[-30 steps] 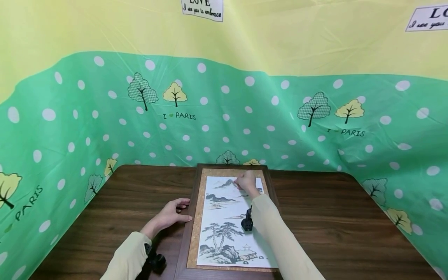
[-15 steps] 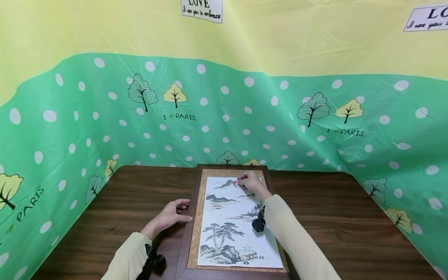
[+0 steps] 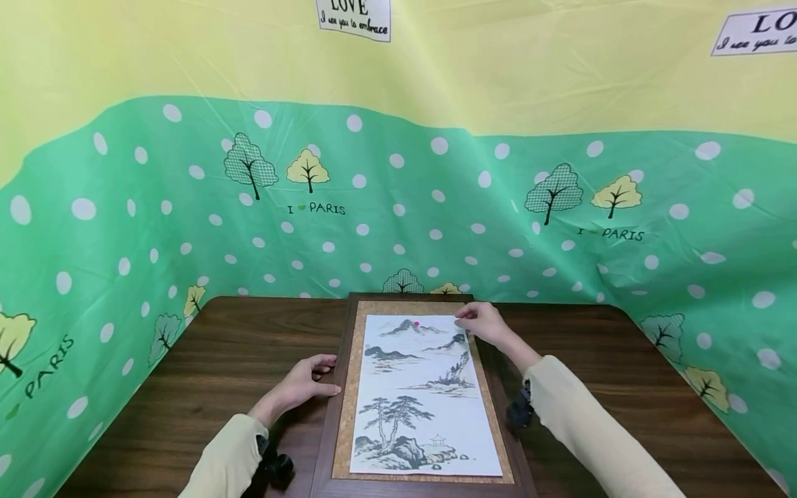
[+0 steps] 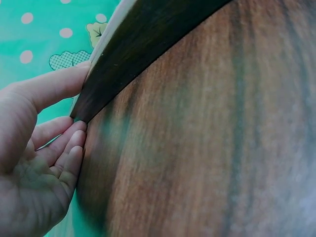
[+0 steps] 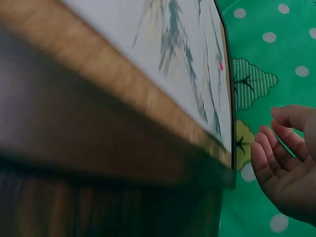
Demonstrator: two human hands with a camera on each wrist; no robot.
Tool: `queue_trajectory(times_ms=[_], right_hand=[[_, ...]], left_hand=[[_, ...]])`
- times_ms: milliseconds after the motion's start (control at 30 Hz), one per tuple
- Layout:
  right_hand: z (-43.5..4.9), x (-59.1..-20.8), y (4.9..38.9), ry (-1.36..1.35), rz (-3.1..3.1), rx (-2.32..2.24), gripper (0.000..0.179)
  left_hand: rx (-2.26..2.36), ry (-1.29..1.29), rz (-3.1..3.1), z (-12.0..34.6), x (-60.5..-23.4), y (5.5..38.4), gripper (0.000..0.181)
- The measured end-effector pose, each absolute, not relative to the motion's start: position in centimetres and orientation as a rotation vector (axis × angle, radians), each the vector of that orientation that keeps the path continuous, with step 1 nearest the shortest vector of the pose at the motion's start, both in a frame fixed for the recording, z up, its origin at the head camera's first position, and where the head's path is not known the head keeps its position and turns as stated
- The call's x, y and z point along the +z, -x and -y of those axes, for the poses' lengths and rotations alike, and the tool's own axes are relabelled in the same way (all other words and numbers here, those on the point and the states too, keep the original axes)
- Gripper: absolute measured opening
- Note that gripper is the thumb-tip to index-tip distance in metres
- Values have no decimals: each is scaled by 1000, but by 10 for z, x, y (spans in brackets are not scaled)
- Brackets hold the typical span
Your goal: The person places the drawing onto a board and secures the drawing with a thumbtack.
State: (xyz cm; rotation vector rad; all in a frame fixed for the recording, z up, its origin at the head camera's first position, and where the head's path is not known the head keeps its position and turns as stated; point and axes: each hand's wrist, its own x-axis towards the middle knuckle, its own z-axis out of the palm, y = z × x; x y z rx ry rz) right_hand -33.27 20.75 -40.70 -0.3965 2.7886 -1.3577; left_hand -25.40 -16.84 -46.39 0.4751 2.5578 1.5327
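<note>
A brown-framed corkboard (image 3: 341,422) lies on the table, bearing a white sheet with an ink landscape of mountains and pines (image 3: 391,411). Near the top middle of the sheet, a small red pushpin (image 3: 416,324) marks the mountain peak; the right wrist view shows the red pin (image 5: 221,66) too. My left hand (image 3: 301,380) rests against the frame's left side. In the left wrist view, its thumb (image 4: 64,85) touches the frame's upper edge, with the other fingers loosely bent below. My right hand (image 3: 488,324), nothing in it, hovers at the sheet's upper right corner, fingers loosely curled.
Under the board is a dark wood-grain table (image 3: 591,387). A green and yellow patterned cloth (image 3: 373,173) hangs behind it and along the sides. Black wrist cameras sit on both cuffs, such as the right wrist camera (image 3: 520,408).
My right hand has drawn away from the red pin, moving right to the sheet's upper right corner, so the pin now shows fully. The left hand stays at the frame.
</note>
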Motion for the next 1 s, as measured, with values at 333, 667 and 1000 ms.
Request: queue_trajectory(times_ms=[333,667,1000], right_hand=[[-267,-405,308,420,-2855,-1331,25],[-311,-396,282,367,-2939,-1285,29],[-322,-403,268,403,-2950,-1224,25]], left_hand=[[1517,-449,-2569,170,-466,254,61],[1465,-486,-2584,166,-461,257,60],[1219,-500,-2807,187,-434,263,48]])
